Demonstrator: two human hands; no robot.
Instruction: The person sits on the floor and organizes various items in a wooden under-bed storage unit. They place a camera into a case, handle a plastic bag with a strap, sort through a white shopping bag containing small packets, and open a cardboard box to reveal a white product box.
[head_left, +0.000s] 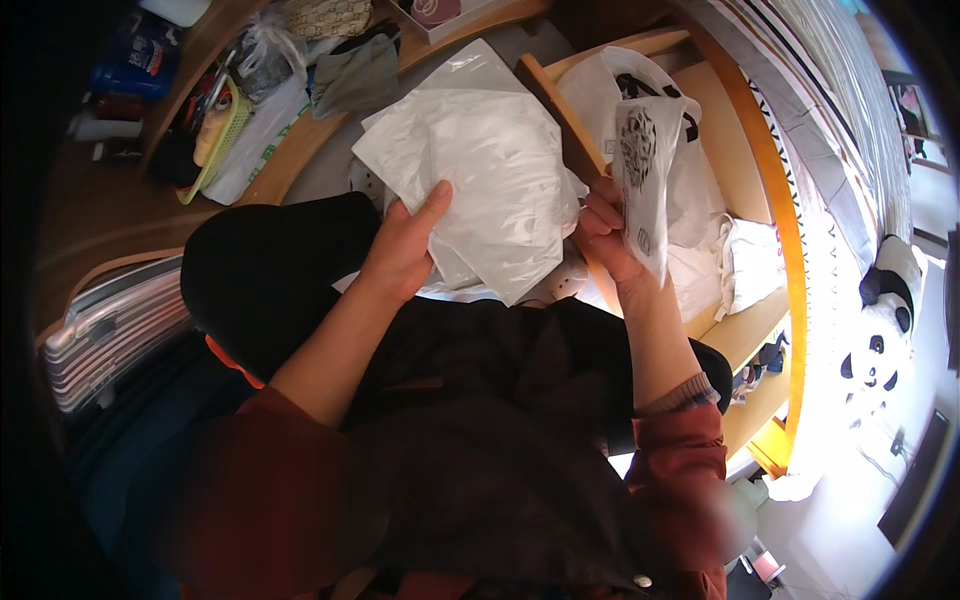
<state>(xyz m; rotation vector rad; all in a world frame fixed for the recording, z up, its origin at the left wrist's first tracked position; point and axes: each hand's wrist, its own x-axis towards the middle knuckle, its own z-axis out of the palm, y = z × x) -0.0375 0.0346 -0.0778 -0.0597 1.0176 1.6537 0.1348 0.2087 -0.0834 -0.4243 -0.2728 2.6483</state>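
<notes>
A stack of flat white plastic packages (499, 169) lies over my lap, gripped at its lower left edge by my left hand (405, 244), thumb on top. My right hand (606, 225) is at the pile's right side, fingers curled, beside a white plastic bag with black print (645, 157). That bag hangs over the wooden drawer's edge and partly hides the fingers. Whether the right fingers pinch the bag or the packages cannot be told. More white cloth or bags (752, 262) lie in the drawer.
The open wooden drawer (566, 112) stands at the right. At the upper left, a wooden desk (296, 154) holds a yellow-green plastic basket (229, 139), a grey pouch (356, 75) and a clear plastic bag (266, 56). A panda plush (881, 337) is at the far right.
</notes>
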